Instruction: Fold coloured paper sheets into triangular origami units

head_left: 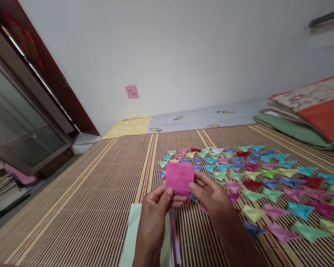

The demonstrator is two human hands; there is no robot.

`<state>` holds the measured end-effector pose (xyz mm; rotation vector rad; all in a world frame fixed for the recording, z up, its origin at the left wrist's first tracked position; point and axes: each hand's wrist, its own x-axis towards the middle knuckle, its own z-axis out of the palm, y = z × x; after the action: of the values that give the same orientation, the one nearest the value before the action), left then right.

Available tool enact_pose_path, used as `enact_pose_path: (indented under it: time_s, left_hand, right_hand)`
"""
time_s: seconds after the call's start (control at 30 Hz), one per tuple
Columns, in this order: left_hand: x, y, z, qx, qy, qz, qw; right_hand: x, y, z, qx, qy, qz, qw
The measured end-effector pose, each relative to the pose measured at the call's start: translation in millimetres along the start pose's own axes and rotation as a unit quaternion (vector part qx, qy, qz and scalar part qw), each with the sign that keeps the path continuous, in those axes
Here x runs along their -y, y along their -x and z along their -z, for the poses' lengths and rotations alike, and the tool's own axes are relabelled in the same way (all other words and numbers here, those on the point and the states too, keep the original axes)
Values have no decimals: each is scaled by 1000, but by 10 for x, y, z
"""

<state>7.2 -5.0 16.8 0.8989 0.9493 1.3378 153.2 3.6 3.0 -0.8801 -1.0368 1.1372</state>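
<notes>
Behind held magenta square (179, 179), folded papers (161, 173) part-hidden.

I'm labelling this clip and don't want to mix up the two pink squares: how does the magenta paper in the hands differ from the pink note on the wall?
The magenta paper is held by the left hand and right hand; the pink note is on the wall. The magenta paper is deeper in colour, the pink note paler. The pink note bears dark writing; the magenta paper's visible face shows none. Both look roughly square.
</notes>
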Motion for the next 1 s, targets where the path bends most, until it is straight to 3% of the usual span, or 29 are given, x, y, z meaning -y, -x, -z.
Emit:
enact_pose_path:
  time_s: [0.1, 0.2, 0.4, 0.67, 0.77, 0.83, 1.0]
  left_hand:
    - [28, 7, 27, 30, -62, -14, 998]
    - [29, 12, 54, 9, -75, -40, 996]
    - [-51, 46, 60, -1, -30, -116, 993]
    - [9, 25, 47, -115, -70, -185, 974]
    - [14, 22, 12, -154, -18, -163, 974]
    - [8, 16, 6, -152, 30, -123, 980]
    - [10, -13, 56, -42, 39, -5, 998]
  right_hand:
    - [55, 16, 36, -7, -27, -11, 1000]
    - [100, 23, 111, -34, 18, 36, 999]
    - [181, 40, 157, 28, 103, 144, 984]
    - [153, 79, 41, 70, 224, 144, 961]
    - [139, 76, 0, 76, 209, 135, 966]
    - [127, 76, -13, 75, 198, 121, 970]
    - [81, 65, -3, 52, 209, 85, 973]
